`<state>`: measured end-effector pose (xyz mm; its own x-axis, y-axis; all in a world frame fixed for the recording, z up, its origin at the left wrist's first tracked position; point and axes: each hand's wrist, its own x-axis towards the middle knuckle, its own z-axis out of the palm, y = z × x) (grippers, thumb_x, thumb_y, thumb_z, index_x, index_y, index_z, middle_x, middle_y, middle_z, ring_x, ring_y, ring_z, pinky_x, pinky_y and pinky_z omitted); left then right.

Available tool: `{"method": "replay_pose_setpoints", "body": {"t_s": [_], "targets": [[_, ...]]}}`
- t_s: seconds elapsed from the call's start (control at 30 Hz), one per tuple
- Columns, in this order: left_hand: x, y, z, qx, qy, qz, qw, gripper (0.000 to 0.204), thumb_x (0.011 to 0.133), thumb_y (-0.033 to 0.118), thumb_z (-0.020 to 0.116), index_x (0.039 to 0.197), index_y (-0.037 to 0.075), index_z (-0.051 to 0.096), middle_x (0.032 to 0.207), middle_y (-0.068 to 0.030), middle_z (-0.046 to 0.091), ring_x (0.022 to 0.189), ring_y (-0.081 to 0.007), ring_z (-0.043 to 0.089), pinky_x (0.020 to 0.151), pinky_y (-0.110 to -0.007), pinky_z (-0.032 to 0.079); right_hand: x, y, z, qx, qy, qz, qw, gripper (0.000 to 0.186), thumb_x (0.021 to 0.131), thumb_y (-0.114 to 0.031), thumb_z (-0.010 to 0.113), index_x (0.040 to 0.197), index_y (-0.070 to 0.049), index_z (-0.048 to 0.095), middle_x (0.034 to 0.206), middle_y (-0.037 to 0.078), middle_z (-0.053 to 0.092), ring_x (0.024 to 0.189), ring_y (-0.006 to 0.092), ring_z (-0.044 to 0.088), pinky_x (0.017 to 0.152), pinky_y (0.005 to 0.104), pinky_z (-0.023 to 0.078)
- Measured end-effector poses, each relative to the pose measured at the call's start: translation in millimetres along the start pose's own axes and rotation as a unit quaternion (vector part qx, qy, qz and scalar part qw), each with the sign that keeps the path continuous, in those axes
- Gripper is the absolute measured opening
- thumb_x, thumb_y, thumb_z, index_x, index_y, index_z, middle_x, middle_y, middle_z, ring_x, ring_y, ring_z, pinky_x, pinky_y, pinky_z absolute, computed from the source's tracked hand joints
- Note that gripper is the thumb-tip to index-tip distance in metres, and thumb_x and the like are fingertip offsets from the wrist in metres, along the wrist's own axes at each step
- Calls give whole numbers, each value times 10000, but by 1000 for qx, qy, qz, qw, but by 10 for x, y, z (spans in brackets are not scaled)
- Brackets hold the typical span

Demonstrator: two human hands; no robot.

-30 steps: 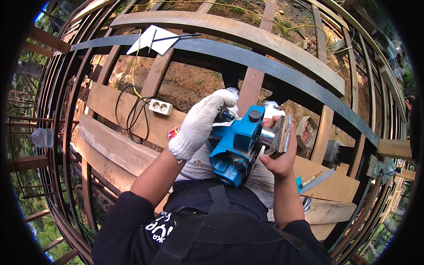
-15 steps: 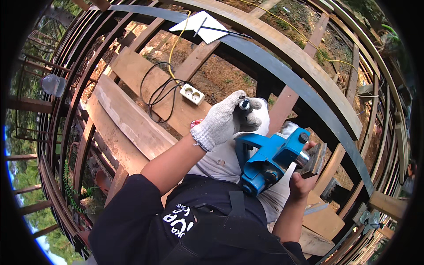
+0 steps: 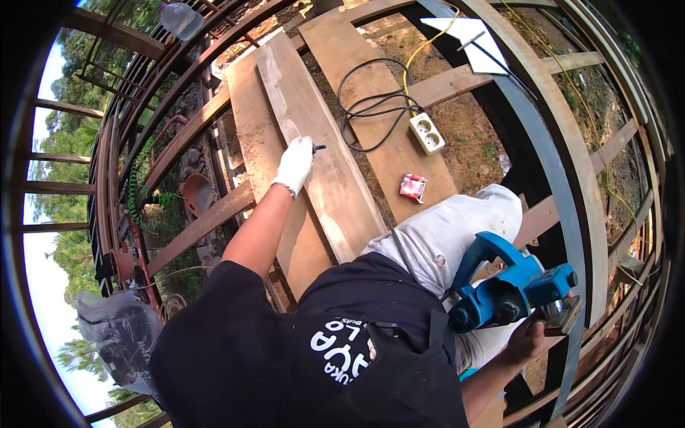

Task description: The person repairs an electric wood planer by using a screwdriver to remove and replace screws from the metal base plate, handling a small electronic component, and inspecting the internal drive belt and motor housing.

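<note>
My left hand point(image 3: 295, 164), in a whitish knitted glove, is over the pale wooden plank point(image 3: 339, 182) on my left. Its fingers are closed round a short dark rod-shaped tool point(image 3: 319, 148), whose end sticks out to the right; I cannot tell whether the hand touches the wood. At the lower right a blue electric planer point(image 3: 492, 285) rests tilted against my lap. My bare right hand point(image 3: 526, 344) grips it by its metal base end, the fingers partly hidden beneath.
A white two-socket extension block point(image 3: 427, 134) with a looped black cable point(image 3: 374, 146) lies on a board beyond my knees, near a red packet point(image 3: 413, 187). A white sheet point(image 3: 464, 39) sits on the grey metal beam point(image 3: 553, 171). Gaps open between the beams.
My left hand has moved from above my lap, near the planer, out left over the plank, still holding the dark tool. The view has turned left. The planer stays in my right hand.
</note>
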<state>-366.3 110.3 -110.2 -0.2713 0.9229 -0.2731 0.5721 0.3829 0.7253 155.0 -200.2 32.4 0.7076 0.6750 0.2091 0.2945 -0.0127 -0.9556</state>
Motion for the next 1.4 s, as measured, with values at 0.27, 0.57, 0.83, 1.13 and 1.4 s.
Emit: {"method": "replay_pose_setpoints", "body": {"t_s": [0.27,0.57,0.83,1.13,1.4], "targets": [[-49,-344,-14,-64,24,-27,997,419,1007,404,523,1083,15,658,797,-64,623,639,-163,576,626,-326,474,-55,232,-246,-4,-24,-15,1000,967,883,-569,672,1535,50,317,1496,154,429,1356,250,449,1127,379,354],[-174,-111,-146,-4,14,-24,1000,453,1010,408,499,953,0,687,839,-127,725,714,-250,665,761,-378,497,-72,456,-410,15,-29,-18,999,978,882,-529,699,1554,55,294,1522,156,419,1356,236,452,1132,379,346],[-158,-129,-117,-214,26,-146,966,500,1052,479,441,1088,34,666,756,-72,654,587,-153,599,529,-288,445,-23,327,-273,33,-31,8,999,976,817,-551,748,1493,42,369,1411,145,478,1299,233,476,1108,376,359],[-155,99,-684,-414,-3,-105,904,770,1015,693,346,1193,19,675,912,-65,648,711,-188,595,697,-349,508,-26,286,-207,21,-69,-113,991,540,1055,-242,492,1500,33,359,1507,254,445,1344,356,511,1106,452,412],[-628,1477,-110,-335,-289,33,896,523,1063,464,476,1173,1,694,857,-49,662,698,-149,590,689,-297,512,17,-138,107,174,-16,45,984,1061,712,-544,845,1468,34,377,1381,157,485,1289,261,510,1101,414,412]]}}
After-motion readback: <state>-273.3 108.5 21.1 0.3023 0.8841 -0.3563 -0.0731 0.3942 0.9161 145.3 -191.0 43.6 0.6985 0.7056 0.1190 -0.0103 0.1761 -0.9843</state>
